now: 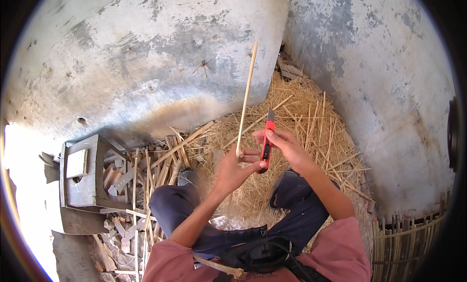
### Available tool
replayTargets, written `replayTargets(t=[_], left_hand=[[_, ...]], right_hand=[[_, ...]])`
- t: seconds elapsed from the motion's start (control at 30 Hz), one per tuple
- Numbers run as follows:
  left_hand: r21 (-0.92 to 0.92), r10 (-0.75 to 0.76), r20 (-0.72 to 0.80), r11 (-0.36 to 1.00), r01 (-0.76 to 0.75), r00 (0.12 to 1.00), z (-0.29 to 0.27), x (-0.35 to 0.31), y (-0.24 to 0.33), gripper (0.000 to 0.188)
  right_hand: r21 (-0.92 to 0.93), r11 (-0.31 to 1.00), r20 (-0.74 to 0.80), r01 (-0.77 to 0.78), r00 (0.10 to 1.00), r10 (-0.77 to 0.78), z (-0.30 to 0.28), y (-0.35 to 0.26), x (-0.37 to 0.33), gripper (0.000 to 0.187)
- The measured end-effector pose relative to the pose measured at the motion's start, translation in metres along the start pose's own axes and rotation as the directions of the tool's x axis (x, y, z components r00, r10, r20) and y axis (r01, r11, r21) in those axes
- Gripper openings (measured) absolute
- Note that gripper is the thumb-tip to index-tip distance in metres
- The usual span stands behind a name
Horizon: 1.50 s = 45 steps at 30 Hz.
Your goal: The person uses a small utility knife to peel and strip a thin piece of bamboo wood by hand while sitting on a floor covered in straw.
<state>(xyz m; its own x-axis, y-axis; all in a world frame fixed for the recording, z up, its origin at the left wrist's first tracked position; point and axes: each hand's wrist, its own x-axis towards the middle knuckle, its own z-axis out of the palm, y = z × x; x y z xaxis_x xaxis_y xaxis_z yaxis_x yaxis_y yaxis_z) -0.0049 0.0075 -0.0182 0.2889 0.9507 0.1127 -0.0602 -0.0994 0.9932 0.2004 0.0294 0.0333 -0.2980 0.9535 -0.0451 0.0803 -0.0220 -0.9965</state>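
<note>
A long, pale split-bamboo strip (pixel 247 94) rises almost upright from my left hand (pixel 229 171), whose fingers are closed around its lower part. The thumb of that hand reaches right and touches the lower end of a red and black utility knife (pixel 268 136). My right hand (pixel 287 146) grips the knife's upper body between thumb and fingers. Its grey blade is out and points up, away from me. The blade stands apart from the strip, to the right of it. Both hands are above my lap, between my bent knees.
Straw-like shavings (pixel 296 116) cover the floor ahead and to the right. An old wooden box frame (pixel 80 197) stands at left, beside loose sticks and wood scraps (pixel 129 233). Peeling walls (pixel 146 63) meet in a corner ahead. A slatted bamboo fence (pixel 408 243) is at lower right.
</note>
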Motion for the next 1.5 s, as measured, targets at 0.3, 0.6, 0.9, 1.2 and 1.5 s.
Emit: replayTargets(t=[0.3, 0.6, 0.9, 1.2, 1.5], left_hand=[[-0.13, -0.056, 0.058, 0.99, 0.063, 0.997, -0.005, -0.003, 0.014, 0.039], [-0.255, -0.009, 0.178, 0.965, 0.055, 0.984, -0.009, -0.005, 0.01, 0.035], [-0.179, -0.077, 0.309, 0.974, 0.137, 0.948, -0.004, -0.008, 0.019, 0.03], [-0.075, -0.033, 0.298, 0.995, 0.058, 0.954, 0.011, -0.001, 0.037, 0.052], [-0.205, -0.074, 0.343, 0.967, 0.151, 0.936, 0.003, 0.029, 0.008, 0.059]], right_hand=[[0.025, 0.997, -0.088, 0.079, 0.993, -0.077, 0.012, -0.005, -0.013, 0.047], [0.008, 0.991, -0.17, 0.132, 0.977, -0.128, 0.03, -0.022, -0.034, 0.043], [0.08, 0.963, -0.345, 0.258, 0.913, -0.217, 0.025, -0.005, -0.062, 0.041], [0.016, 0.961, -0.449, 0.277, 0.861, -0.24, -0.021, -0.009, -0.09, 0.043], [-0.06, 0.972, -0.256, 0.228, 0.937, -0.236, -0.015, -0.01, -0.036, 0.037]])
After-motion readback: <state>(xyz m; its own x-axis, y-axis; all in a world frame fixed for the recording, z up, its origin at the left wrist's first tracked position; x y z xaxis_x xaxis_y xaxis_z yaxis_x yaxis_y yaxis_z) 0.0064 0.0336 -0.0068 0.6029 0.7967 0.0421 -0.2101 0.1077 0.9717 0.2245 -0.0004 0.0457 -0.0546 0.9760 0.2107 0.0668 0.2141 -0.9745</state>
